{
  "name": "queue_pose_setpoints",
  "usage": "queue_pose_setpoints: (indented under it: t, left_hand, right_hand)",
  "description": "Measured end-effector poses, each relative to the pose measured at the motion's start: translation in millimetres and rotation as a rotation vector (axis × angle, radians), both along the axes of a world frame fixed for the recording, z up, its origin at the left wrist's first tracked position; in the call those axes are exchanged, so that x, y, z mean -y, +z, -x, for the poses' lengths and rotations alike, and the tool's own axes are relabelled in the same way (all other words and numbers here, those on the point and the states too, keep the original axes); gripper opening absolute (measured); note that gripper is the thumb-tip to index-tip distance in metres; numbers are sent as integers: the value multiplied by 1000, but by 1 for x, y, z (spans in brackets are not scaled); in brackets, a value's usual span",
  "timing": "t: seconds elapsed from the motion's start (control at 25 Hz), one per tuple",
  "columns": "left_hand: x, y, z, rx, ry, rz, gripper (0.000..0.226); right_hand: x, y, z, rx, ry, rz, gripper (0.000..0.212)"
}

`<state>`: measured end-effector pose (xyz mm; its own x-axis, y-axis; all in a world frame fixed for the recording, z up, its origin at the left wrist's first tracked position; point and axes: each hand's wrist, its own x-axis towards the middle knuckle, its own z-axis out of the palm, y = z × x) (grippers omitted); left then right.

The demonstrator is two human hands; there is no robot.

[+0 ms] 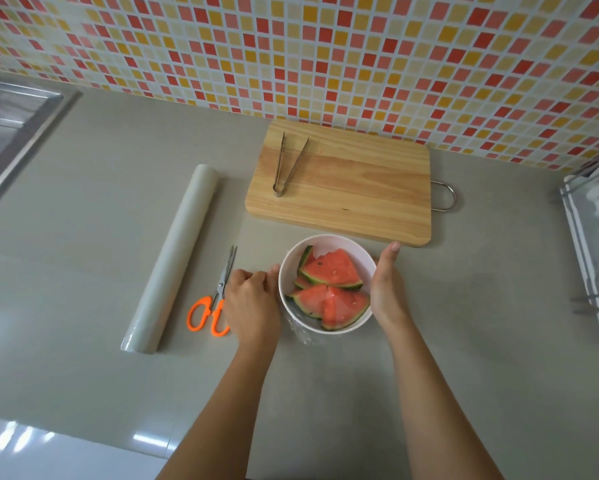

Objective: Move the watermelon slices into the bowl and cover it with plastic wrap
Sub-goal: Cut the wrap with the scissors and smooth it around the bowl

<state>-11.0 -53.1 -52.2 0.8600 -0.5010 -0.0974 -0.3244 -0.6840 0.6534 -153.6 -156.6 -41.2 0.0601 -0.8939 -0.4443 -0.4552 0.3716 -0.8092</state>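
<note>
Watermelon slices (331, 289) are all in the white bowl (343, 247), so I read the moving as done and the covering as under way.

Working down in size:

- **Desk and board:** the grey desk (481, 306) carries the wooden cutting board (360, 188) at the back, with steel tongs (287, 164) lying on it.
- **Roll:** the plastic wrap roll (177, 258) lies well to the left of the bowl. Its long axis runs from near-left to far-right.
- **Bowl:** it stands just in front of the board, directly between my two hands. A glossy sheet seems stretched over the fruit, and crumpled film (300, 332) bunches under the bowl's near-left side.
- **Right hand:** the right hand (386, 285) lies flat against the bowl's right wall. Its fingers (391, 254) are straight and pressed together, pointing away from me.
- **Left hand:** the left hand (253, 303) is at the bowl's left wall, thumb touching the rim, fingers (256, 277) curled under. I cannot tell whether they pinch film or merely press.
- **Scissors:** the orange-handled scissors (215, 303) lie just left of that hand, partly hidden by it.

Both hands are equally near. The loose film sits on the left hand's side, low on the bowl, so I judge that is where the next smoothing belongs.
</note>
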Motion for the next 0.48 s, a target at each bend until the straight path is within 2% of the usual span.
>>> queue_pose_setpoints:
  t: [0.08,0.16,0.2,0.24,0.32,0.4,0.48]
  left_hand:
    - [-1,3,-8,51,-13,-99,40]
    - [-1,11,-14,64,57,73,38]
    - [0,18,-15,-17,101,246,41]
    - [1,24,-13,-178,99,428,46]
    - [2,28,-3,-533,-30,655,56]
    - [3,25,11,-662,-174,659,55]
    - [6,17,22,-686,-200,659,53]
  right_hand:
    - [4,1,7,-39,28,56,89]
    - [7,7,15,48,10,172,98]
    - [10,12,17,126,19,234,99]
    - [12,14,17,221,60,276,96]
    - [17,15,12,396,201,292,85]
    - [17,15,4,468,320,279,84]
    - [13,11,-3,487,353,226,83]
